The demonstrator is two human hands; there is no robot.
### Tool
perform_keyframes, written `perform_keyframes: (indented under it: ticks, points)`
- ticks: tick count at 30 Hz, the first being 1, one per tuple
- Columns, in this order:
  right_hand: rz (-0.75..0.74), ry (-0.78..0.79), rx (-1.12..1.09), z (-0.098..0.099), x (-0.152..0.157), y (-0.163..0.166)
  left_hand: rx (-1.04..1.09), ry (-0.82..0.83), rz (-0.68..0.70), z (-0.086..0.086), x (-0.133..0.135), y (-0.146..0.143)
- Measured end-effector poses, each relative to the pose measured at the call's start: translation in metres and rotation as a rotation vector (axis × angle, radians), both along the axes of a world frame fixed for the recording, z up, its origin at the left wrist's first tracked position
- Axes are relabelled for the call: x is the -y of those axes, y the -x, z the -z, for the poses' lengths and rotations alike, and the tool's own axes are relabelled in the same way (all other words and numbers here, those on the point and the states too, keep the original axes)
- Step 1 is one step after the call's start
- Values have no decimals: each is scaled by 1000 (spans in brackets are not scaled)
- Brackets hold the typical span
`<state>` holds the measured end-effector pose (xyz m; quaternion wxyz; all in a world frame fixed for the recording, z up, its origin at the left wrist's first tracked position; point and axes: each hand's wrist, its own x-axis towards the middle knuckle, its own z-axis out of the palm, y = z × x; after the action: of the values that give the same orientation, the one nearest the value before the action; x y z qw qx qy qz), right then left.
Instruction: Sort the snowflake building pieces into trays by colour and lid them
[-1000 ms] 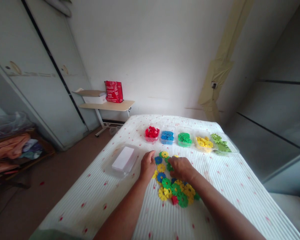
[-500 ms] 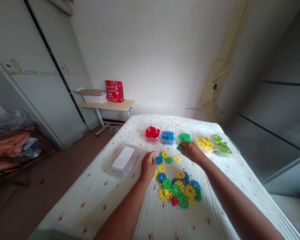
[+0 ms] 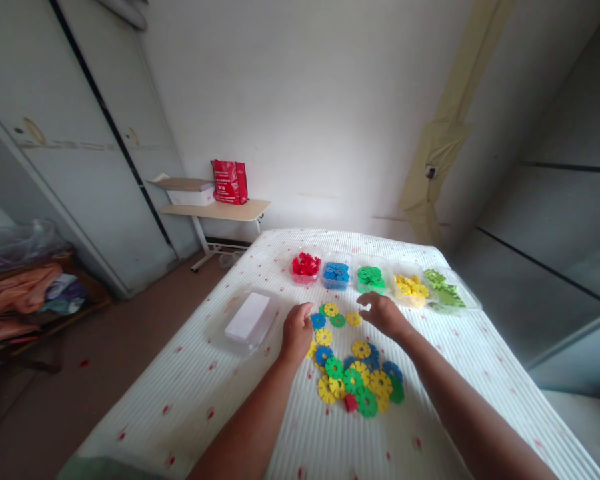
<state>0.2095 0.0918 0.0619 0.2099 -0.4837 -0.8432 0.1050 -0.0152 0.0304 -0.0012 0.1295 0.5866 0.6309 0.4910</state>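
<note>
The right hand [image 3: 383,313] is caught just right of centre, thumb and fingertips well parted, nothing gripped, a yellow disc [image 3: 353,319] seen just left of the tips. Over to the left hand [image 3: 297,331]: its fingers are loosely curled beside the blue disc [image 3: 319,321], and whether anything is held there cannot be told. At lower centre, loose discs [image 3: 353,380] are heaped, a red piece [image 3: 351,403] among them. Beyond, across the middle right, five clear tubs are lined up, filled with red pieces [image 3: 306,264], blue discs [image 3: 337,271], green discs [image 3: 370,275], yellow discs [image 3: 411,287] and light-green pieces [image 3: 446,291].
</note>
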Motion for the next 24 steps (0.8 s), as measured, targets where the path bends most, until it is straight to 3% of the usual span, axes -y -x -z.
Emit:
perform_keyframes:
  ticks: [6,14,24]
  points:
    - [-29,155,62,13,10,8,-23,-1,-15,3,-1,1]
    - [-30,137,177,19,11,13,-17,5,-17,-2,1,-1]
    - [5,274,180,0,9,12,-20,13,-18,0,0,0]
